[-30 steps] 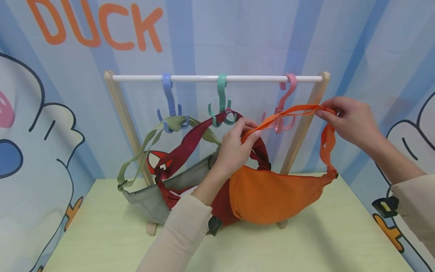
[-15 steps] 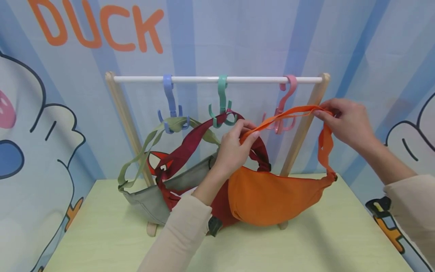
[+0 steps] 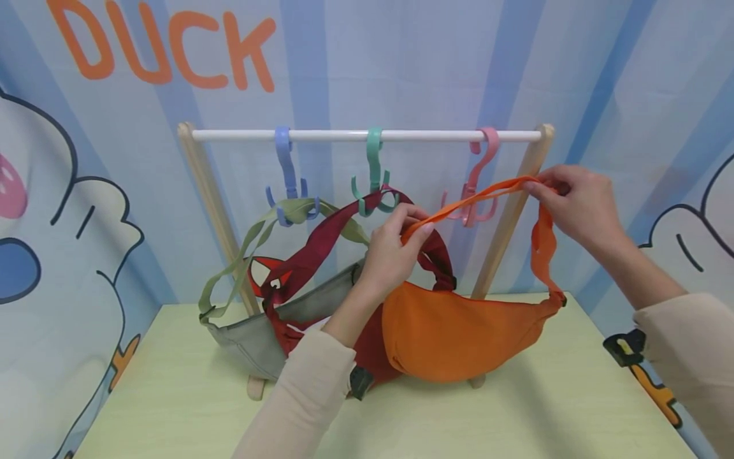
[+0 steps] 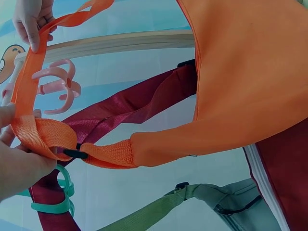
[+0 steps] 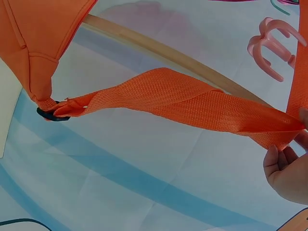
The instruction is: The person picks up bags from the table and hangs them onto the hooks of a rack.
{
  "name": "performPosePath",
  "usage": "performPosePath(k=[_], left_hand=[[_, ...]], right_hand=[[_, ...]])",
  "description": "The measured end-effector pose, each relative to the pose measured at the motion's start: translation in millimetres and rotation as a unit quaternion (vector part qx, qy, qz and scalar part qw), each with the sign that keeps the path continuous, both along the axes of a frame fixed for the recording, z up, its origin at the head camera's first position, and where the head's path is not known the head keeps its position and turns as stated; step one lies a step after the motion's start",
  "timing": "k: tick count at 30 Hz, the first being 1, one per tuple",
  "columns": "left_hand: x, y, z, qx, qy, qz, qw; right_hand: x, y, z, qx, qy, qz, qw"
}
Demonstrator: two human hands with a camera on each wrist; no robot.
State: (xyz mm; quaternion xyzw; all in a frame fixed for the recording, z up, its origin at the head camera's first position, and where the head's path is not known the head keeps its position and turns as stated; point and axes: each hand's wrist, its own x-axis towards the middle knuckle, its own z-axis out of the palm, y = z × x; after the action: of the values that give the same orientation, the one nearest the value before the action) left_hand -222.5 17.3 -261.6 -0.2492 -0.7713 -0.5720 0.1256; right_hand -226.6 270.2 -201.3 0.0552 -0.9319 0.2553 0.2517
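Observation:
An orange crossbody bag (image 3: 464,335) hangs from its orange strap (image 3: 470,201), which both hands hold up. My left hand (image 3: 392,252) pinches the strap near the bag's left end, in front of a dark red bag's strap. Farther right and higher, my right hand (image 3: 582,201) pinches the same strap between thumb and fingers. Behind the stretch between the hands is the pink hook (image 3: 480,175), its prongs apart from the strap in the right wrist view. In the left wrist view, the strap doubles back through a black buckle (image 4: 74,153) beside the left hand.
A white rod (image 3: 332,135) on a wooden stand carries the hooks. The dark red bag (image 3: 373,347) hangs from the green hook (image 3: 374,159), and a grey-green bag (image 3: 246,344) from the blue hook (image 3: 285,159). A pale yellow table (image 3: 172,395) lies below.
My right hand has moved slightly left with the strap, and the orange bag has shifted a little left too. The left hand has barely moved and keeps its grip.

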Motion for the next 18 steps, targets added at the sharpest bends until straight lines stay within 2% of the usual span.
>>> performPosePath(k=[7,18], left_hand=[[-0.1,-0.8,-0.9,-0.004,0.002,0.005,1.0000],[-2.0,-2.3,-3.3,-0.005,0.001,0.004,1.0000]], right_hand=[[-1.6,-4.3,-0.8,-0.024,0.002,-0.012,0.9996],[-4.0,-11.6,-5.2,-0.033,0.017,-0.024,0.9990]])
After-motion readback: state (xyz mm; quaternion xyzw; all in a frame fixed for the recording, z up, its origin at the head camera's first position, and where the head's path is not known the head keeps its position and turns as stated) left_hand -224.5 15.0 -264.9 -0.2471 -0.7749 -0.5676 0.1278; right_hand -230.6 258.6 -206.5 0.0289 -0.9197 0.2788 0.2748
